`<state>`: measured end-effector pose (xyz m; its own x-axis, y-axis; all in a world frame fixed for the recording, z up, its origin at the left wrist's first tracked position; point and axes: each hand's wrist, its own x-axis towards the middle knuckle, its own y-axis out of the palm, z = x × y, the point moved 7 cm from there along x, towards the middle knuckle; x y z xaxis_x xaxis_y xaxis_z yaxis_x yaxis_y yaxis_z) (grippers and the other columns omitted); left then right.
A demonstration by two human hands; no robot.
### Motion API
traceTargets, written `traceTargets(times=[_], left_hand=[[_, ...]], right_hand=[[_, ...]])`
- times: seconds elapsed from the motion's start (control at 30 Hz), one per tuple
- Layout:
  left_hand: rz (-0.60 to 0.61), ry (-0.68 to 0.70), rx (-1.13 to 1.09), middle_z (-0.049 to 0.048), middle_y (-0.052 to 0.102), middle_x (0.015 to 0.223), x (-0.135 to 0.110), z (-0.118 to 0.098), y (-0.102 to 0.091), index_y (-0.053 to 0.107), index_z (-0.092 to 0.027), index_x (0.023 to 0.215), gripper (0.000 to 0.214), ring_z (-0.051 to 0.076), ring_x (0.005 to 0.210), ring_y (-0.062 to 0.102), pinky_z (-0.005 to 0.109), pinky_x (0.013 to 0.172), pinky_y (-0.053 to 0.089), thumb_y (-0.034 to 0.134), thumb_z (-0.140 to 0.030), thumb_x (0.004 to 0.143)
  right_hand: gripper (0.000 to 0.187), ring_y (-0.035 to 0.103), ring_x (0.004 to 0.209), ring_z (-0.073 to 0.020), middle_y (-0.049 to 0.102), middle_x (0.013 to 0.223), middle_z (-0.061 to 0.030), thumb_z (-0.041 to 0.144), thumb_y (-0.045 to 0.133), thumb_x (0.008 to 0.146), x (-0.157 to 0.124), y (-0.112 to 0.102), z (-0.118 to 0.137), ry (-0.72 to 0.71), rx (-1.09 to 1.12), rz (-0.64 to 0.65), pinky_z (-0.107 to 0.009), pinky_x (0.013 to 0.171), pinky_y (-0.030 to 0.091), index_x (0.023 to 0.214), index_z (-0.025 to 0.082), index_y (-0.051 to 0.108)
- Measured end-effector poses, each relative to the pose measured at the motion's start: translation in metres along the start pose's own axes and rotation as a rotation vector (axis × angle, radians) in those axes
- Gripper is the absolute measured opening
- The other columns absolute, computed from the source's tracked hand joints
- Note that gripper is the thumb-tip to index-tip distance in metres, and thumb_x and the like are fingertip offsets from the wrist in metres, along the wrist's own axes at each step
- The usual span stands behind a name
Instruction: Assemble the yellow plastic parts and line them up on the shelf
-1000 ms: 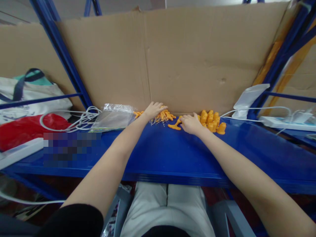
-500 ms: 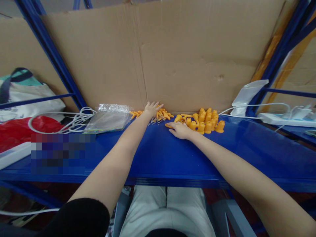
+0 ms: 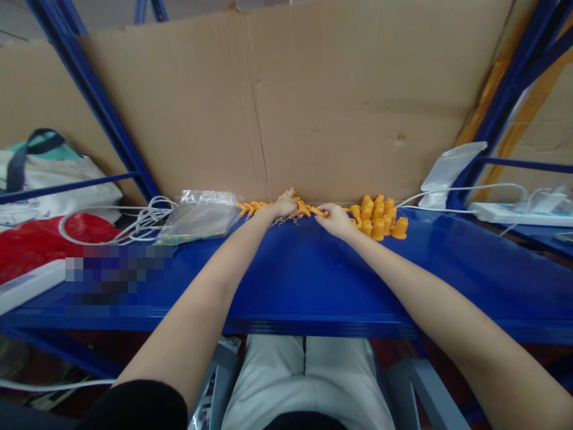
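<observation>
At the back of the blue shelf, my left hand [image 3: 285,205] lies on a row of small orange plastic pieces [image 3: 249,207]. Its fingers are drawn together; whatever they grip is hidden. To the right, my right hand [image 3: 335,221] pinches one end of a slim orange plastic piece [image 3: 319,211] between thumb and fingers. Thin metallic bits [image 3: 281,221] spread along the front of the orange row. Just beyond my right hand stands a group of orange cup-shaped parts [image 3: 378,227], several of them upright.
A clear plastic bag [image 3: 197,218] lies left of the row, beside coiled white cables [image 3: 147,218]. Red plastic [image 3: 89,230] and a white cloth bag [image 3: 62,179] are further left. Cardboard [image 3: 335,101] walls the back. A white power strip [image 3: 514,215] sits at right.
My left hand's spread fingers have drawn together over the orange row. My right hand has moved slightly back and closed on a slim orange piece.
</observation>
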<state>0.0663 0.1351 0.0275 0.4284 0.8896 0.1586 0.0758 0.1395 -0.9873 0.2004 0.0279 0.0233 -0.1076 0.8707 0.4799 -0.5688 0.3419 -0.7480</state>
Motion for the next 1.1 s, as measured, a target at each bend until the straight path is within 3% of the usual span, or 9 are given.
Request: traceTargets(times=[0.13,0.23,0.33,0.4,0.5,0.7,0.87,1.0,1.1], left_hand=[[-0.169,0.036,-0.167,0.0166,0.026,0.164,-0.017,-0.009,-0.012,0.056,-0.013,0.139,0.054,0.028,0.152,0.025,0.046,0.121,0.026,0.047,-0.011,0.086],[-0.297,0.089,-0.421,0.0134,0.05,0.151,-0.036,-0.026,-0.024,0.06,-0.013,0.133,0.052,0.022,0.138,0.049,0.035,0.116,0.037,0.05,-0.008,0.083],[-0.178,0.087,-0.767,0.0141,0.072,0.117,-0.056,-0.046,-0.024,0.065,-0.011,0.122,0.036,0.019,0.108,0.069,0.034,0.1,0.052,0.046,-0.013,0.091],[-0.101,0.078,-0.923,0.0123,0.075,0.107,-0.073,-0.06,-0.026,0.067,-0.013,0.114,0.03,0.02,0.098,0.071,0.036,0.092,0.056,0.045,-0.025,0.098],[-0.104,0.081,-1.013,0.0087,0.073,0.104,-0.095,-0.071,-0.031,0.067,-0.017,0.105,0.03,0.021,0.099,0.07,0.032,0.082,0.058,0.047,-0.038,0.1],[-0.293,-0.038,-1.218,0.0103,0.07,0.097,-0.101,-0.056,-0.013,0.059,-0.016,0.105,0.028,0.02,0.086,0.07,0.031,0.071,0.06,0.045,-0.04,0.102],[-0.281,-0.127,-1.285,0.0072,0.07,0.09,-0.095,-0.04,0.005,0.058,-0.019,0.107,0.024,0.015,0.072,0.069,0.03,0.066,0.06,0.04,-0.035,0.104],[-0.304,-0.147,-1.291,0.0054,0.07,0.082,-0.093,-0.03,0.002,0.059,-0.016,0.105,0.023,0.012,0.06,0.064,0.026,0.06,0.057,0.041,-0.031,0.103],[-0.33,-0.129,-1.317,0.0037,0.069,0.08,-0.092,-0.025,-0.001,0.058,-0.015,0.104,0.021,0.009,0.053,0.06,0.024,0.056,0.055,0.046,-0.031,0.102]], right_hand=[[0.038,0.066,0.11,-0.0216,0.072,0.122,-0.0086,0.016,0.048,0.089,0.003,-0.02,-0.008,0.048,0.084,-0.144,-0.035,0.096,0.05,0.12,0.017,0.069],[0.043,0.065,0.115,-0.0223,0.068,0.13,-0.0094,0.02,0.045,0.091,0.002,-0.028,-0.011,0.057,0.143,-0.211,-0.038,0.098,0.051,0.129,0.017,0.065],[0.047,0.063,0.119,-0.0222,0.067,0.131,-0.0129,0.02,0.043,0.091,0.001,-0.033,-0.005,0.022,0.155,-0.268,-0.037,0.102,0.048,0.134,0.012,0.062],[0.05,0.06,0.122,-0.0223,0.065,0.133,-0.014,0.019,0.042,0.09,-0.001,-0.033,0.005,-0.027,0.123,-0.275,-0.037,0.106,0.045,0.137,0.012,0.06],[0.055,0.055,0.129,-0.0234,0.061,0.138,-0.0129,0.016,0.042,0.089,-0.006,-0.025,0.025,-0.136,0.086,-0.235,-0.041,0.11,0.042,0.142,0.017,0.056],[0.067,0.048,0.136,-0.024,0.055,0.144,-0.014,0.008,0.041,0.082,-0.019,-0.002,0.05,-0.356,0.097,-0.146,-0.045,0.115,0.037,0.149,0.016,0.048],[0.069,0.046,0.138,-0.0255,0.051,0.148,-0.0157,0.012,0.045,0.081,-0.024,0.01,0.049,-0.436,0.024,0.002,-0.046,0.115,0.037,0.15,0.015,0.045],[0.056,0.052,0.131,-0.0289,0.054,0.144,-0.0135,0.023,0.048,0.09,-0.024,0.0,0.046,-0.397,-0.154,0.026,-0.047,0.107,0.044,0.146,0.019,0.05],[0.05,0.06,0.119,-0.0302,0.057,0.139,-0.0152,0.029,0.044,0.095,-0.02,-0.018,0.036,-0.24,-0.288,-0.049,-0.043,0.096,0.05,0.144,0.018,0.051]])
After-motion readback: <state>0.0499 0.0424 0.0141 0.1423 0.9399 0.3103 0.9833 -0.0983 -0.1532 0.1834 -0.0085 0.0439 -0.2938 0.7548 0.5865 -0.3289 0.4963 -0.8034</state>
